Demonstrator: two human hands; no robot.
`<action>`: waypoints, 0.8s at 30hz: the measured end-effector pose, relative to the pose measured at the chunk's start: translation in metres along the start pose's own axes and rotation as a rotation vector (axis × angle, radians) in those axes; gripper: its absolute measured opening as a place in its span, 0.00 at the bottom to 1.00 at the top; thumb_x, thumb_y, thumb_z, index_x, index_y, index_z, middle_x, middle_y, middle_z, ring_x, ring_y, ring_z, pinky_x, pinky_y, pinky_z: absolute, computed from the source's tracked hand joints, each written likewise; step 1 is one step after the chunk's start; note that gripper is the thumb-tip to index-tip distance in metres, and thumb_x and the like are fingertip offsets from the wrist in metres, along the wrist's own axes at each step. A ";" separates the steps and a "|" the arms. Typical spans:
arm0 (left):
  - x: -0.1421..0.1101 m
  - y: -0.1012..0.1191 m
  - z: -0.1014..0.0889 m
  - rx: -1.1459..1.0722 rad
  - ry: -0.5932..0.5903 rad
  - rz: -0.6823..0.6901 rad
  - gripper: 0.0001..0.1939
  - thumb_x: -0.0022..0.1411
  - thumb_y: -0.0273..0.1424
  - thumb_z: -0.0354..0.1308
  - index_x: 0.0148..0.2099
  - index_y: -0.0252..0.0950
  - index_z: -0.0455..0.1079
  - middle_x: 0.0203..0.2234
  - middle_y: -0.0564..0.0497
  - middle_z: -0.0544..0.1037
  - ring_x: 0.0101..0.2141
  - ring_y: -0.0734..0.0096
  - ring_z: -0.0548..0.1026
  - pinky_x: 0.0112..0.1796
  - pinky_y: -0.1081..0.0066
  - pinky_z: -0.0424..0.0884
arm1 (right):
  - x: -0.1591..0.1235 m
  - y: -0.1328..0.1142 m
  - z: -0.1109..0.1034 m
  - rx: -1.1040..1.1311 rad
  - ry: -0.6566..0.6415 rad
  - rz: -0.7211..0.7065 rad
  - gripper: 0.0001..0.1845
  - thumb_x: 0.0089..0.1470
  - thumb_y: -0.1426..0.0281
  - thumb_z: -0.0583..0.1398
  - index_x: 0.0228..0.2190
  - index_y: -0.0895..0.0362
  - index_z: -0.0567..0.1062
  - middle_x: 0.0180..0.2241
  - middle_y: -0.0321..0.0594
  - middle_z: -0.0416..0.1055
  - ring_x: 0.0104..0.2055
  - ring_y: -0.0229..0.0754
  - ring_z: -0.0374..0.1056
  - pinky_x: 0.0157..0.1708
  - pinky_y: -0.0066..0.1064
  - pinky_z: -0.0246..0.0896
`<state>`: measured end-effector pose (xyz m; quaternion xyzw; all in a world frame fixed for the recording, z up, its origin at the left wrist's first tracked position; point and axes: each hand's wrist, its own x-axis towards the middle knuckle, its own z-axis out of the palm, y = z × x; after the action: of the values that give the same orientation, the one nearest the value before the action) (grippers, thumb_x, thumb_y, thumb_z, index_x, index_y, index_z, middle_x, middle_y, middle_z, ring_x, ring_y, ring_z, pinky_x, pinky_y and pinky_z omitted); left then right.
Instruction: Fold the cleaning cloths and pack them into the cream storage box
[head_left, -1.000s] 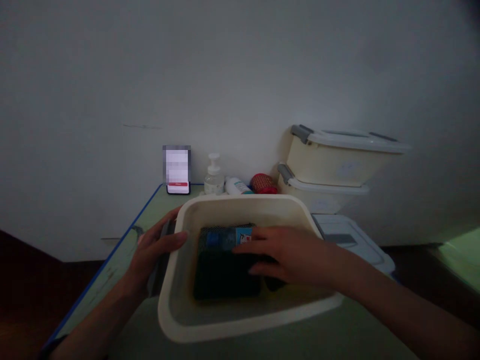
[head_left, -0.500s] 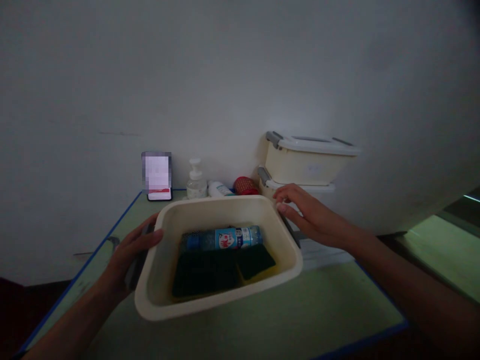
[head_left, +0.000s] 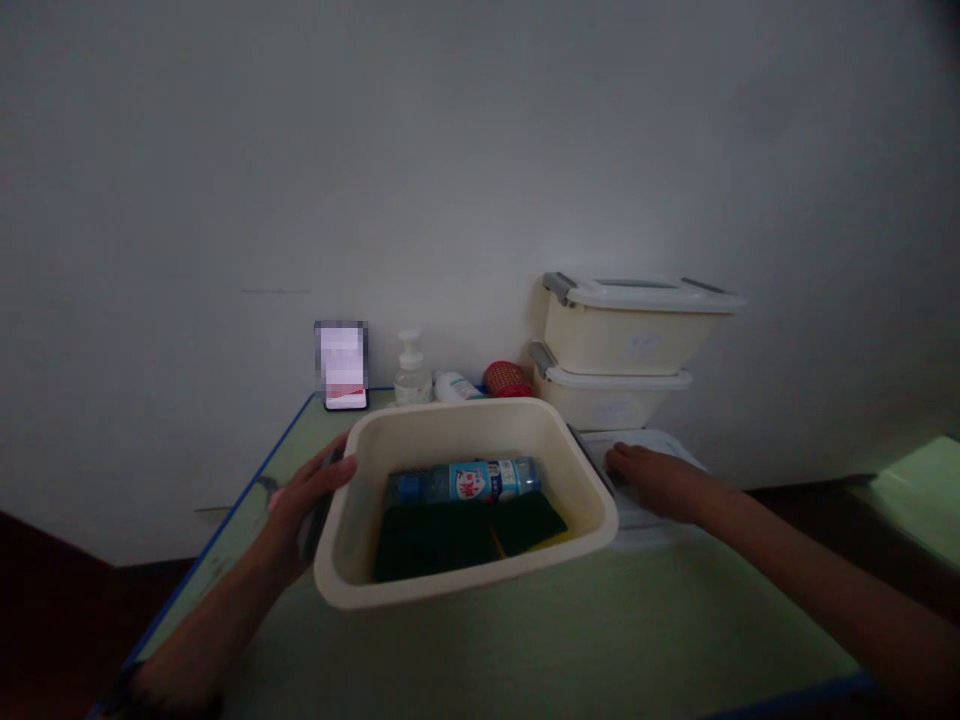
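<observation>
A cream plastic bin [head_left: 352, 560] sits tilted on the green table [head_left: 525, 640]. Inside lie a blue-labelled bottle [head_left: 472, 480] and dark green sponges [head_left: 450, 530] with yellow undersides. My left hand [head_left: 304, 495] grips the bin's left rim and grey handle, fingers curled around it. My right hand [head_left: 649, 480] rests at the bin's right side on a white lid [head_left: 645, 445] that lies flat on the table. Its fingertips reach the bin's grey right handle, and I cannot make out whether they grip it.
Two stacked cream lidded boxes [head_left: 630, 350] stand at the back right against the wall. A phone [head_left: 342, 365], a pump bottle [head_left: 412, 370], a lying bottle [head_left: 456, 386] and a red round thing [head_left: 506, 378] line the back edge. The blue table edge [head_left: 225, 520] runs down the left.
My right hand left the inside of the bin, passed by the stacked boxes, and came down onto the flat lid at the bin's right. My left hand kept its hold.
</observation>
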<state>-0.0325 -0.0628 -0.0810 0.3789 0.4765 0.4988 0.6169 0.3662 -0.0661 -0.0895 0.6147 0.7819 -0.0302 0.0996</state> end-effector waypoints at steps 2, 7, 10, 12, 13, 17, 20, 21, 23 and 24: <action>-0.001 0.000 0.000 0.006 -0.004 0.008 0.37 0.43 0.40 0.65 0.57 0.38 0.64 0.41 0.47 0.79 0.38 0.54 0.78 0.31 0.69 0.74 | 0.006 0.002 0.002 -0.033 -0.005 0.027 0.17 0.53 0.84 0.49 0.41 0.62 0.72 0.43 0.53 0.71 0.44 0.48 0.69 0.42 0.39 0.62; 0.000 0.000 -0.003 0.030 -0.003 0.012 0.37 0.44 0.41 0.65 0.57 0.38 0.63 0.39 0.47 0.80 0.37 0.53 0.78 0.29 0.69 0.73 | 0.010 0.015 0.003 -0.046 -0.031 0.051 0.10 0.56 0.73 0.56 0.41 0.60 0.71 0.43 0.43 0.70 0.43 0.43 0.68 0.42 0.39 0.63; 0.000 0.001 -0.002 0.030 -0.023 0.022 0.37 0.43 0.41 0.65 0.57 0.37 0.64 0.40 0.48 0.80 0.39 0.54 0.77 0.31 0.71 0.72 | 0.006 0.026 0.001 -0.011 -0.055 0.035 0.12 0.47 0.82 0.57 0.35 0.61 0.72 0.39 0.46 0.71 0.40 0.44 0.68 0.38 0.34 0.62; -0.001 0.002 0.000 0.040 -0.019 0.030 0.37 0.43 0.40 0.65 0.57 0.36 0.64 0.40 0.48 0.80 0.40 0.54 0.76 0.32 0.71 0.72 | 0.001 0.032 0.000 0.022 -0.066 0.032 0.13 0.41 0.83 0.56 0.31 0.61 0.71 0.35 0.47 0.72 0.36 0.45 0.68 0.34 0.32 0.61; -0.002 0.003 0.002 0.047 -0.010 0.036 0.37 0.43 0.41 0.65 0.57 0.36 0.64 0.41 0.48 0.79 0.41 0.54 0.76 0.32 0.71 0.72 | -0.001 0.034 -0.001 0.040 -0.069 0.033 0.13 0.40 0.83 0.56 0.30 0.60 0.70 0.34 0.46 0.72 0.35 0.45 0.68 0.33 0.32 0.60; -0.002 0.005 0.004 0.073 0.010 0.081 0.34 0.46 0.42 0.63 0.55 0.33 0.66 0.41 0.46 0.79 0.43 0.54 0.75 0.34 0.71 0.71 | -0.009 0.035 -0.004 0.115 -0.061 0.022 0.13 0.36 0.81 0.56 0.28 0.56 0.68 0.32 0.43 0.72 0.33 0.44 0.68 0.30 0.31 0.59; 0.000 0.004 0.002 0.086 -0.024 0.114 0.31 0.47 0.43 0.62 0.53 0.34 0.67 0.43 0.46 0.79 0.43 0.52 0.75 0.37 0.68 0.72 | -0.012 0.031 -0.006 0.150 -0.047 0.012 0.12 0.35 0.80 0.56 0.26 0.56 0.67 0.30 0.44 0.71 0.32 0.45 0.67 0.30 0.32 0.59; 0.002 0.003 0.002 0.091 -0.032 0.120 0.31 0.48 0.43 0.62 0.53 0.35 0.67 0.44 0.45 0.78 0.44 0.51 0.75 0.37 0.67 0.72 | -0.013 0.029 -0.007 0.159 -0.040 0.009 0.11 0.34 0.80 0.56 0.26 0.56 0.66 0.30 0.44 0.71 0.32 0.46 0.67 0.30 0.33 0.59; 0.004 0.001 -0.001 0.098 -0.028 0.128 0.30 0.48 0.43 0.62 0.52 0.35 0.68 0.45 0.45 0.78 0.45 0.51 0.75 0.39 0.65 0.72 | -0.015 0.028 -0.009 0.180 -0.022 0.005 0.10 0.34 0.78 0.57 0.24 0.55 0.65 0.30 0.45 0.71 0.32 0.47 0.67 0.30 0.34 0.60; 0.005 -0.001 -0.002 0.102 -0.018 0.134 0.30 0.48 0.43 0.62 0.52 0.35 0.69 0.45 0.45 0.78 0.44 0.51 0.75 0.39 0.65 0.72 | -0.017 0.028 -0.010 0.192 -0.012 0.008 0.09 0.35 0.77 0.57 0.24 0.55 0.65 0.30 0.45 0.70 0.32 0.47 0.67 0.30 0.35 0.60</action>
<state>-0.0345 -0.0583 -0.0832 0.4451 0.4694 0.5107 0.5663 0.3954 -0.0736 -0.0740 0.6245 0.7722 -0.1084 0.0451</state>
